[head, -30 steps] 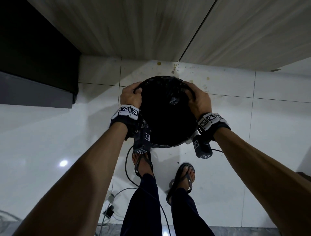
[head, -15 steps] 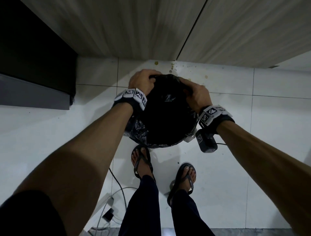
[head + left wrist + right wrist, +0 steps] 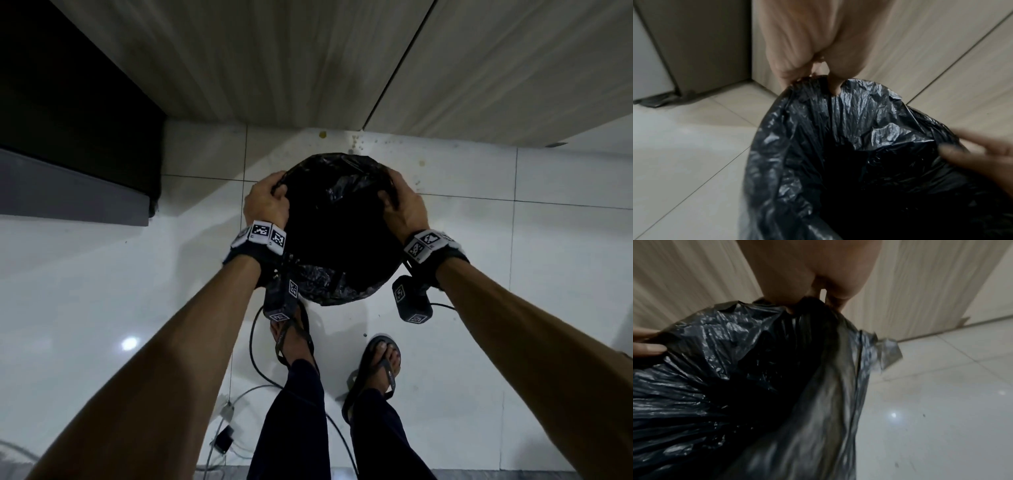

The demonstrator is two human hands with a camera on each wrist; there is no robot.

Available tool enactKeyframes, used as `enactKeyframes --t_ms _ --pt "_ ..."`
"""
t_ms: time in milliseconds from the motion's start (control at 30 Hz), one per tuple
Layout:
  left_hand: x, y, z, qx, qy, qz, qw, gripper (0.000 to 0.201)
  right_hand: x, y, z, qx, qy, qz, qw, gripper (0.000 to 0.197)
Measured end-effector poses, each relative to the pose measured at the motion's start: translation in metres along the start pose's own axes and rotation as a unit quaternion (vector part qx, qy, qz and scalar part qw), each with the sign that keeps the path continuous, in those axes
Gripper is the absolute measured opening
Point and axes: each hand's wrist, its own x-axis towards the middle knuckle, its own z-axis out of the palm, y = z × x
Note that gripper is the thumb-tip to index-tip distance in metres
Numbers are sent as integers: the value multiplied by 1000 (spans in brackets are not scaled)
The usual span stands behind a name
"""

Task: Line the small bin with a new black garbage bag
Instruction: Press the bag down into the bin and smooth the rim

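Seen from the head camera, a person is standing over a small round bin (image 3: 337,294) on a white tiled floor (image 3: 513,274), just in front of pale wood-grain cabinet doors (image 3: 274,61); a black garbage bag (image 3: 339,219) is covering the bin's whole mouth, and the bin itself is hardly showing beneath the plastic. The left hand (image 3: 265,202) is gripping the bag's edge at the left side of the mouth, and the right hand (image 3: 404,205) is gripping it at the opposite side; between the two grips the bag's opening is lying spread wide. The left wrist view is showing what the head view cannot: the left fingers (image 3: 833,84) are curling over the bag's edge and pinching the crinkled film, with the dark hollow of the bag just below the grip. The right wrist view, though blurred, is showing the right fingers pinching a bunched fold of the bag (image 3: 777,369); beyond that grip, a loose flap of film is sticking outward over the floor.
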Motion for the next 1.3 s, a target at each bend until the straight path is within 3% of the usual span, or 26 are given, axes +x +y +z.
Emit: enactKeyframes --t_ms 67,167,200,300,367,467,633,800,900,967,1066,1200,1300 --pt "-3 -2 -1 -11 1 -6 1000 35 5 1 1 104 -25 87 991 40" --pt "-8 -4 -4 -33 -3 -23 999 36 10 -7 -14 336 -15 216 917 46" --pt "-9 -4 -5 -38 -6 -29 999 36 10 -7 -17 335 -9 212 918 48" --pt "-14 -6 -6 -72 1 -47 996 35 1 -1 -14 141 -5 109 984 53" --pt "-19 -8 -7 -91 6 -60 994 35 -17 3 -12 70 -8 63 996 62" --pt "-26 -13 -9 -95 0 -85 992 36 -40 13 -10 61 -56 67 994 73" --pt "-33 -20 -14 -107 -36 -115 987 36 -40 16 -10 75 -134 121 981 66" --pt "-60 -32 -19 0 -6 -112 994 51 -60 17 -16 12 -90 133 987 84" --pt "-77 -42 -21 47 10 -116 992 51 -79 20 -24 -7 -23 140 990 75" --pt "-85 -47 -19 35 -1 -110 993 51 -87 20 -24 16 -43 123 991 75" --pt "-91 -51 -18 15 -14 -104 994 68 -89 17 -14 4 -107 108 988 92" --pt "-91 -46 -21 47 -6 -43 998 81 -81 3 -8 -15 -73 106 992 92" --pt "-82 -47 -31 44 5 -42 998 83 -66 -17 -8 -26 -58 100 993 86"
